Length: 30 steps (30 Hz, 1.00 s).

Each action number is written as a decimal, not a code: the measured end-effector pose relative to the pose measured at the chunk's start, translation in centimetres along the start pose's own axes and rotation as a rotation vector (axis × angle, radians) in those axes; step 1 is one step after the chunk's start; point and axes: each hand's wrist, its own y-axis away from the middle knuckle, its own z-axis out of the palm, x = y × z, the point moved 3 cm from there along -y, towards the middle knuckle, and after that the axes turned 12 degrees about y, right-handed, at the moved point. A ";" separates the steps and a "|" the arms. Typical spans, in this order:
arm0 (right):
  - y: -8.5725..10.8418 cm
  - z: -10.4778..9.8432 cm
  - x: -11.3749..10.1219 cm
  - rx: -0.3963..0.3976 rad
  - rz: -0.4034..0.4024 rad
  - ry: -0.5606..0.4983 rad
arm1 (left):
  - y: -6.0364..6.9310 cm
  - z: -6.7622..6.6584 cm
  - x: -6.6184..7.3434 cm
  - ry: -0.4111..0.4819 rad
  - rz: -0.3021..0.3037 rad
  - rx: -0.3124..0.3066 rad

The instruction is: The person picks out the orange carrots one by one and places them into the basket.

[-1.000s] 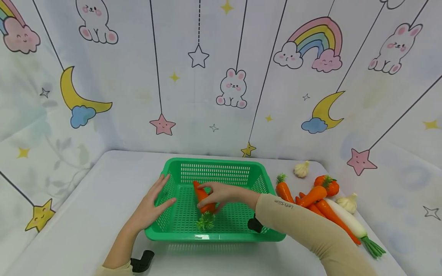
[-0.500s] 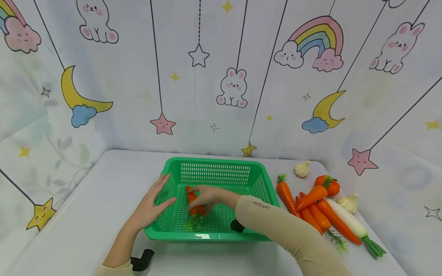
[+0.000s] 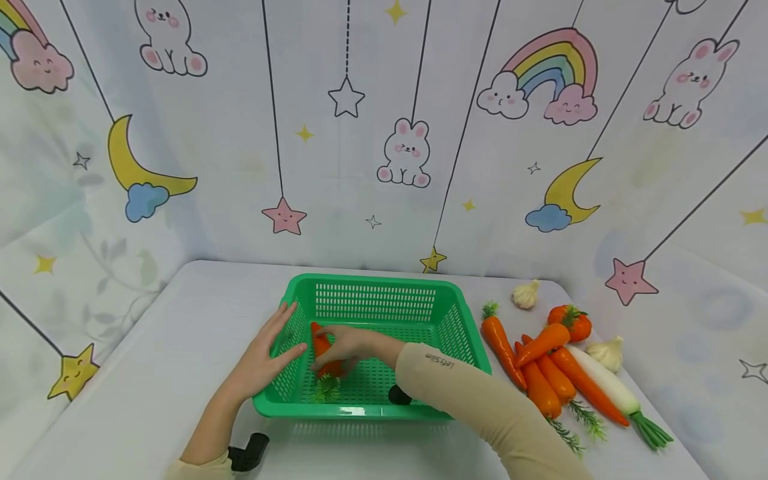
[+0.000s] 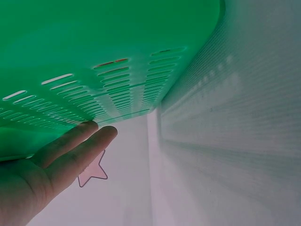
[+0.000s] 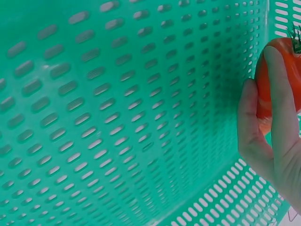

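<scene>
My right hand [image 3: 348,345] is inside the green plastic basket [image 3: 372,412], near its left side, gripping an orange carrot [image 3: 321,344]. The carrot's narrow end points away and its leafy green top [image 3: 327,387] faces me. In the right wrist view, fingers [image 5: 278,94] curl over the thick end of the carrot [image 5: 292,77]. I cannot tell if it touches the basket floor. My left hand [image 3: 263,357] lies along the left rim, its fingers straight and spread. From the left wrist, two fingers [image 4: 82,150] show against the outside of the slotted basket wall [image 4: 117,28].
Right of the basket lie several carrots [image 3: 499,343], a white radish [image 3: 606,380], a red-orange round vegetable [image 3: 577,325] and two garlic bulbs [image 3: 525,294], [image 3: 607,353]. A patterned fabric wall [image 3: 360,200] stands behind the white table [image 3: 132,400].
My right hand has moved left within the basket with the carrot, towards its left wall. My left hand stays at the rim. More carrots at the right are uncovered as the sleeve shifts.
</scene>
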 end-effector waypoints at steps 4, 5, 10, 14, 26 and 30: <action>-0.2 0.2 -0.3 -0.026 -0.003 -0.029 | 0.0 0.0 0.0 0.003 0.001 0.002; -0.2 0.2 -0.3 -0.033 -0.005 -0.041 | 0.0 0.0 0.0 0.003 0.001 0.003; -0.2 0.1 -0.4 -0.053 -0.013 -0.082 | -0.1 0.0 0.2 0.005 0.001 0.001; -0.1 0.1 -0.6 -0.062 -0.007 -0.101 | 0.0 0.0 0.1 0.004 -0.002 -0.002; 0.7 -0.3 -1.4 -0.055 -0.008 -0.075 | 0.0 0.0 0.2 0.006 -0.008 -0.009; 1.3 -0.7 -1.6 -0.057 -0.024 -0.077 | 0.1 0.0 0.2 0.007 -0.011 -0.011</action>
